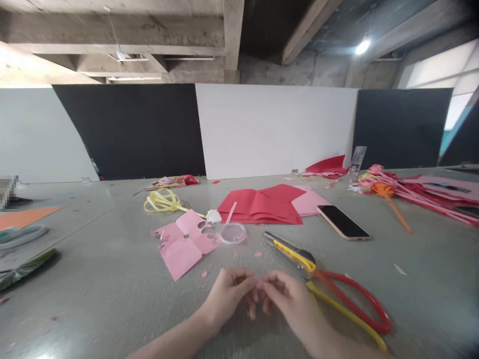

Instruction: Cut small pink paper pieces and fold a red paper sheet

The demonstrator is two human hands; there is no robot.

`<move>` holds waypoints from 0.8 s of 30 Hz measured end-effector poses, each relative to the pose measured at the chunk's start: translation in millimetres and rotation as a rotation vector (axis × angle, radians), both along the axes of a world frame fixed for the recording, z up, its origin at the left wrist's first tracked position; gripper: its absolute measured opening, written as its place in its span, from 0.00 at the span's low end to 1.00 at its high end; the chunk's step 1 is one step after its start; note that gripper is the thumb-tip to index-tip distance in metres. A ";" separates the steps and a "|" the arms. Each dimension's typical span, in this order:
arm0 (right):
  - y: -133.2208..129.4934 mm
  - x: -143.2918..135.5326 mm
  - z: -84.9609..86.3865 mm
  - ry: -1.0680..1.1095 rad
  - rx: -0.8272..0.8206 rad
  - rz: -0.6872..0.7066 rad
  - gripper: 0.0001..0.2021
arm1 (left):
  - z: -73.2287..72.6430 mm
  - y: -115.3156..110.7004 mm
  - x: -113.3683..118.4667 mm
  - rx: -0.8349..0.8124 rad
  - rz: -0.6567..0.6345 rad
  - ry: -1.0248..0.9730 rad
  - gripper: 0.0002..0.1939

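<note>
My left hand [229, 295] and my right hand [290, 298] meet above the grey table [123, 289], fingertips almost touching. Between them they pinch a small pink paper piece [259, 283], thumb and forefinger closed on each side. A few pink paper bits [258, 254] lie just beyond. Ahead to the left is a creased pink sheet [183, 254] with holes cut in it. A round clear dish [221, 234] stands beside that sheet. To the right of my right hand lie scissors with red and yellow handles [368, 294], and a yellow-and-black utility knife [295, 255] rests over their blades.
Red folded paper sheets [258, 207] and a phone [344, 223] lie farther back. Yellow strips [162, 201] and a white crumpled scrap [213, 216] sit left of them. Pink and red strips with an orange flower [383, 189] are at right. White and black panels [277, 132] border the table.
</note>
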State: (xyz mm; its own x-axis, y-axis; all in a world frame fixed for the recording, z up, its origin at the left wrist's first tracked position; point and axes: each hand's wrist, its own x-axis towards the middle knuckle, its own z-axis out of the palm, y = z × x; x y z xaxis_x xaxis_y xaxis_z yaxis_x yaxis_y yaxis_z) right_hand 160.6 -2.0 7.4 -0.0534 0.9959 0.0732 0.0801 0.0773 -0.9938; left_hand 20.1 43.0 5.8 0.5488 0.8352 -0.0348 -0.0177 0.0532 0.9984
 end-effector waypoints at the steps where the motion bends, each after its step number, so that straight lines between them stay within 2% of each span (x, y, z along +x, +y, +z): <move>1: -0.1 0.1 -0.3 0.002 -0.004 0.002 0.10 | -0.3 0.1 -0.1 0.004 0.000 0.003 0.14; 12: -1.1 -1.9 -0.3 -0.038 -0.071 0.026 0.10 | -3.8 -3.0 -0.5 0.052 -0.003 0.035 0.16; 24: 3.0 -0.4 -7.2 0.006 -0.077 0.043 0.18 | -7.7 1.0 -0.4 0.033 0.020 -0.024 0.20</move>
